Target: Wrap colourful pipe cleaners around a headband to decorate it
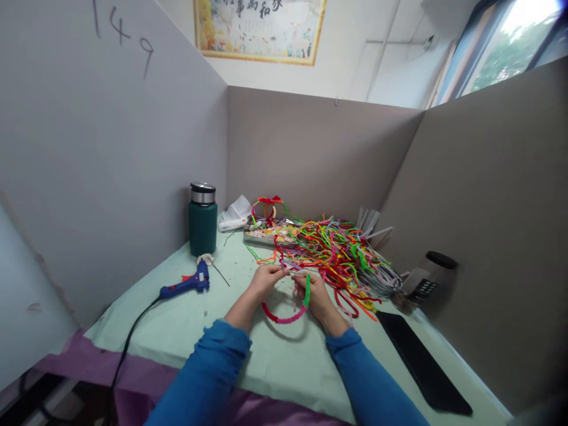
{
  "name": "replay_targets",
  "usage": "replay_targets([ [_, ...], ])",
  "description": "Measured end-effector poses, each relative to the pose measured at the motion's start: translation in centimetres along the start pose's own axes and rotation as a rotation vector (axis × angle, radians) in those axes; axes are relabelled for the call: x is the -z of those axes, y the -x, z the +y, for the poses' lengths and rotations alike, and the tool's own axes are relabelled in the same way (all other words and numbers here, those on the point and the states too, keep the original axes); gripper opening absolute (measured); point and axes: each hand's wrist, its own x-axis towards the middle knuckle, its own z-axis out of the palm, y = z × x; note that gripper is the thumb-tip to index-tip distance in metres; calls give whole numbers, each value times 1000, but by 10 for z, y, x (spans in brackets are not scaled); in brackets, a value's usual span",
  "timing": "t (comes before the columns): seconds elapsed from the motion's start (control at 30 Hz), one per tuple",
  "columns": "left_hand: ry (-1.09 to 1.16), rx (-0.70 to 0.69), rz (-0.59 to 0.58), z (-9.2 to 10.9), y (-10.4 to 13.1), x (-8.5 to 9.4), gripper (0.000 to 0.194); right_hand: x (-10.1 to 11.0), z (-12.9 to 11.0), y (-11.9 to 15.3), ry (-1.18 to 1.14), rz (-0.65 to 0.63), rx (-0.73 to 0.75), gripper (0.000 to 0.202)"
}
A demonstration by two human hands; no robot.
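Observation:
Both hands meet above the table's middle around a curved ring wrapped in pipe cleaner (289, 320), pink along the bottom and green at the right end. My left hand (266, 280) is closed, its fingertips pinching near the ring's upper part. Opposite it, my right hand (317, 296) is closed too, with the green end against its fingers. Between the fingertips runs a thin pale pink strand (293, 273), and a bit of it hangs inside the ring. Exactly how each fingertip grips is too small to see.
Beyond the hands lies a large heap of colourful pipe cleaners (337, 242) beside a metal tray (266, 239). At left are a green bottle (203, 228) and a blue glue gun (189, 285) with its cord. A black slab (421, 361) and a clear jar (428, 281) are at right. Partitions enclose the table.

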Motion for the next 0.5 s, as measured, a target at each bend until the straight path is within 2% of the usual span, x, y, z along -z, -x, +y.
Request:
replay_targets([
  [0.07, 38, 123, -54, 3, 3, 1, 42, 3, -1, -2, -27, 27, 22, 25],
  [0.17, 92, 255, -170, 9, 8, 1, 42, 4, -4, -1, -80, -18, -1, 30],
  [0.37, 129, 346, -339, 12, 13, 2, 35, 2, -12, 6, -119, -149, -92, 50],
  [0.5, 103, 359, -384, 12, 13, 2, 33, 2, -12, 9, -125, -137, -143, 48],
])
